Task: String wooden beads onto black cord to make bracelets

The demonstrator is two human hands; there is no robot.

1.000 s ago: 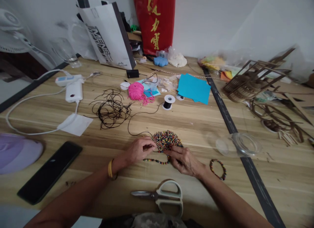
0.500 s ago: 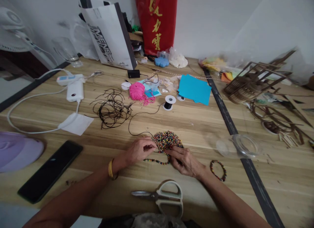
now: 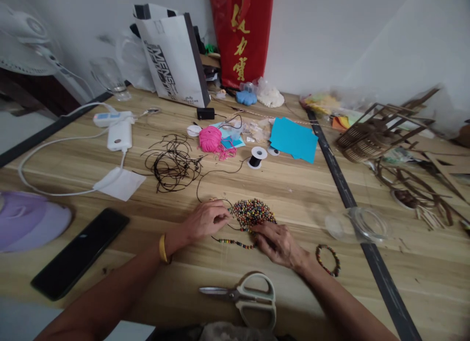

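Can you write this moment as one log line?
left hand: beside beads | right hand: at beads' near edge | scissors: lying nearby | bracelet: right of right hand

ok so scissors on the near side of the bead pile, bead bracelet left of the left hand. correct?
Wrong side: the head view shows the bead bracelet right of the right hand. Scissors are on the near side of the bead pile, as stated.

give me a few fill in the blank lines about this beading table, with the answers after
The right hand is at the edge of a pile of multicoloured ____.
The spool carries ____ cord.
The ball of yarn is coloured ____.
The yellow wristband is on the ____ wrist.
Missing words: beads; black; pink; left.
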